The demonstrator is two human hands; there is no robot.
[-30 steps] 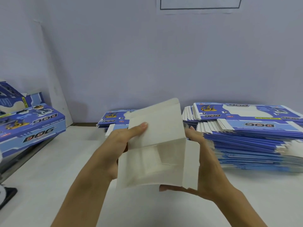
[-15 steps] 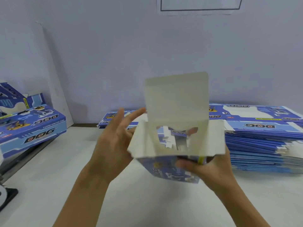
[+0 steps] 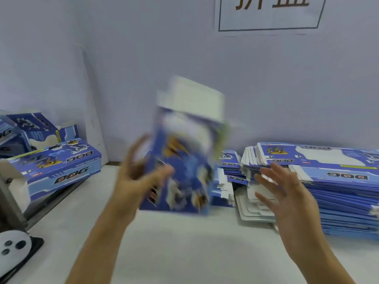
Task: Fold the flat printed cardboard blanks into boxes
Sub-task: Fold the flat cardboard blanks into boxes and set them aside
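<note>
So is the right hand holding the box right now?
No, the right hand is spread open and apart from the box, which only the left hand holds.

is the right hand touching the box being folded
Apart. The head view shows the right hand open with fingers spread, a clear gap of stacked blanks between it and the blurred box, which the left hand holds.

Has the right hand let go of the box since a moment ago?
Yes. The right hand has come off the box and now hangs open to its right, in front of the stack of flat blanks; the left hand holds the box.
</note>
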